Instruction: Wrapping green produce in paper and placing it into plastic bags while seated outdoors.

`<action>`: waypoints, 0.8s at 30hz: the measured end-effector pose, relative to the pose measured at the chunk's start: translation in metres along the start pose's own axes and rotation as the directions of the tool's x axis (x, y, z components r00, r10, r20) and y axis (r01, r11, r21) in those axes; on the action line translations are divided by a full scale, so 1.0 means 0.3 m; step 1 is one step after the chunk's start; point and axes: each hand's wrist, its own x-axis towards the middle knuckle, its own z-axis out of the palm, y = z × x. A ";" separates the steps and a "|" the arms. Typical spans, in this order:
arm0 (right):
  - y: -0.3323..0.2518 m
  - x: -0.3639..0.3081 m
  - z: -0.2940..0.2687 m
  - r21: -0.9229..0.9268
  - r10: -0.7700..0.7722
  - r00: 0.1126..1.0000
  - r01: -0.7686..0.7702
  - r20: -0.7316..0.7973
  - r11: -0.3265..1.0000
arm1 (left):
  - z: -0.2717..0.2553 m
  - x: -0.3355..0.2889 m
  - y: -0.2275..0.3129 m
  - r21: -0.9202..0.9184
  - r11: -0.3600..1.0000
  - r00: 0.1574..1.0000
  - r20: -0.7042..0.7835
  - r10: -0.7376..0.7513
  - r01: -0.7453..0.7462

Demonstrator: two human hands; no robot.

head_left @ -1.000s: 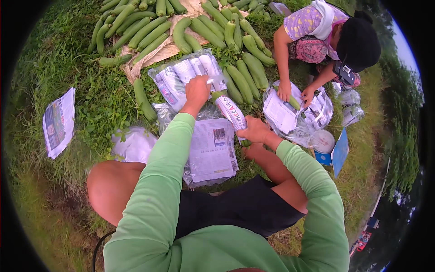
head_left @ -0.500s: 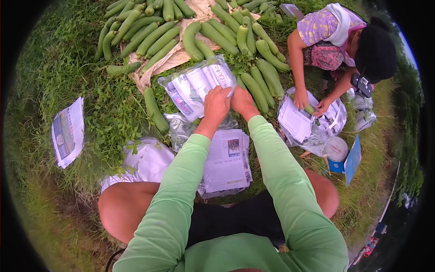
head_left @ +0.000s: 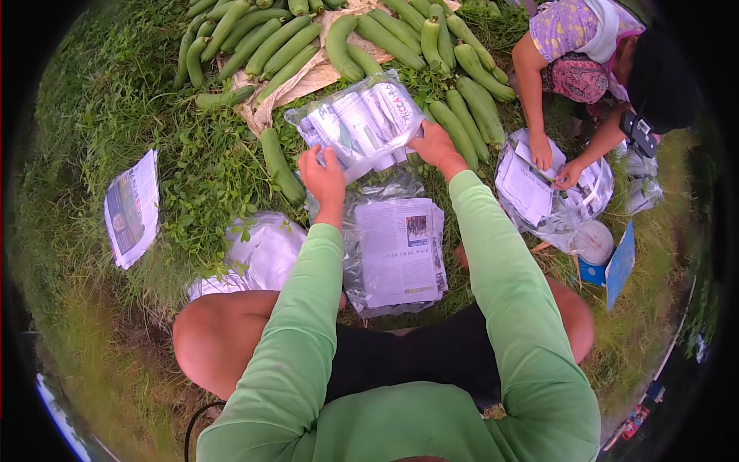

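A clear plastic bag (head_left: pixel 358 127) packed with newspaper-wrapped rolls lies on the grass in front of me. My right hand (head_left: pixel 437 148) pinches its near right corner. At the near left edge of the bag is my left hand (head_left: pixel 323 179), fingers apart and slightly curled, with nothing visibly gripped. Closer to my lap, a stack of newspaper sheets (head_left: pixel 396 246) rests on clear plastic. Left of it, a pile of clear plastic bags (head_left: pixel 265 250) sits by my knee. Long green gourds (head_left: pixel 281 165) lie around the bag, one just left of it.
Many more gourds (head_left: pixel 289 50) are heaped on a tan cloth (head_left: pixel 315 81) beyond. Folded newspaper (head_left: pixel 132 208) lies far left. At right, a co-worker (head_left: pixel 573 35) handles newspaper in another plastic bag (head_left: pixel 589 189). A round scale (head_left: pixel 594 242) and a blue board (head_left: pixel 620 266) stand nearby.
My hands, together at the bag's near edge before, have moved apart. The left has let go and shifted left; the right still grips the corner. The whole view has shifted slightly.
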 end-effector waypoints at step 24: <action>0.267 -0.761 0.349 -0.186 -0.209 0.941 0.263 0.267 0.947 | -0.313 0.322 -0.232 0.012 0.871 0.869 0.067 -0.491 0.491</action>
